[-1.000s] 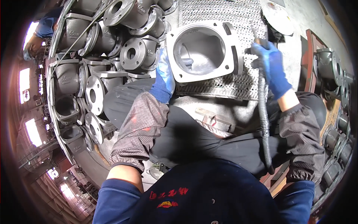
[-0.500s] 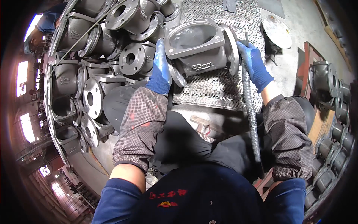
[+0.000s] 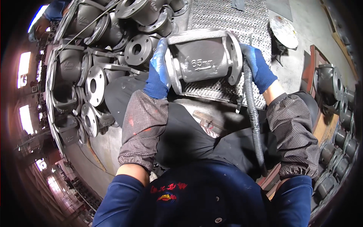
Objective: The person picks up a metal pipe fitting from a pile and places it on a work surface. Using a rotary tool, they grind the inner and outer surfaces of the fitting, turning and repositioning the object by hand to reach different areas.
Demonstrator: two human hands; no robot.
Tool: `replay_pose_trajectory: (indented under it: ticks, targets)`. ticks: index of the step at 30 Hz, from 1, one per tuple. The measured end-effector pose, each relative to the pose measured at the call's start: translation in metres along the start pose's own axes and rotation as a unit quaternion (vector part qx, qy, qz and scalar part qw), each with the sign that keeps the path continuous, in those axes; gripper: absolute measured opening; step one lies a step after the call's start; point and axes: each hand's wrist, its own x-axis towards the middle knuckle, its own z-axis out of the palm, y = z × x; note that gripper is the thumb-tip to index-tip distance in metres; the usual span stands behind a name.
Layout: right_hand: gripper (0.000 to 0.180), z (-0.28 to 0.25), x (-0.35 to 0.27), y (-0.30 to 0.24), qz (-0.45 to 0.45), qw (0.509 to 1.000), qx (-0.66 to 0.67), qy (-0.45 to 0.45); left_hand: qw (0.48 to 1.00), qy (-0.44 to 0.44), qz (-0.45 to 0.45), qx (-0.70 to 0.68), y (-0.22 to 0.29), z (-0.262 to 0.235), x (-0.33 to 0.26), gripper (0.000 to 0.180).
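Observation:
Between my two blue-gloved hands is a grey cast valve body (image 3: 202, 58) with a round flange at each end. Its side with raised lettering faces me, and the square top flange is tilted away. My left hand (image 3: 159, 66) grips the left flange, fingers along its outer face. Around the right flange my right hand (image 3: 257, 66) is closed, its fingertips partly hidden. A ribbed grey hose (image 3: 252, 109) runs down beside my right hand to my lap. Beneath the valve body lies a perforated metal work surface (image 3: 227, 22).
Grey valve bodies (image 3: 68, 68) are heaped on the left, bounded by a curved rim. More castings (image 3: 329, 81) stand at the right by a red frame (image 3: 314, 64). A pale round disc (image 3: 283, 32) sits beyond the work surface. Another person (image 3: 53, 15) shows at far upper left.
The valve body has been rolled in my hands, so its open top turned away and its lettered side now faces me. Both hands still hold its end flanges.

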Motion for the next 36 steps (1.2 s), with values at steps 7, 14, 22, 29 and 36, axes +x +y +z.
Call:
replay_pose_trajectory:
  ticks: [7, 14, 22, 29, 36]
  targets:
    - [0.035, -0.004, -0.001, -0.011, -0.007, 0.998, 0.065, 0.011, 0.969, 0.007, 0.179, 0.171, -0.012, -0.017, 0.011, 0.041]
    - [0.030, -0.040, 0.029, 0.014, -0.069, 0.997, -0.016, 0.033, 0.991, 0.022, 0.102, 0.083, -0.008, 0.018, 0.012, 0.039]
    - [0.038, -0.037, -0.024, -0.023, -0.155, 0.962, 0.031, 0.222, 0.857, -0.115, 0.352, 0.358, -0.017, 0.035, 0.022, 0.036]
    - [0.053, 0.009, -0.124, -0.063, -0.125, 0.981, -0.128, -0.070, 0.914, -0.044, 0.292, 0.278, -0.017, 0.034, 0.025, 0.027]
    - [0.042, 0.032, -0.116, -0.051, -0.016, 0.986, -0.016, -0.163, 0.862, -0.043, 0.400, 0.309, -0.024, 0.041, 0.027, 0.024]
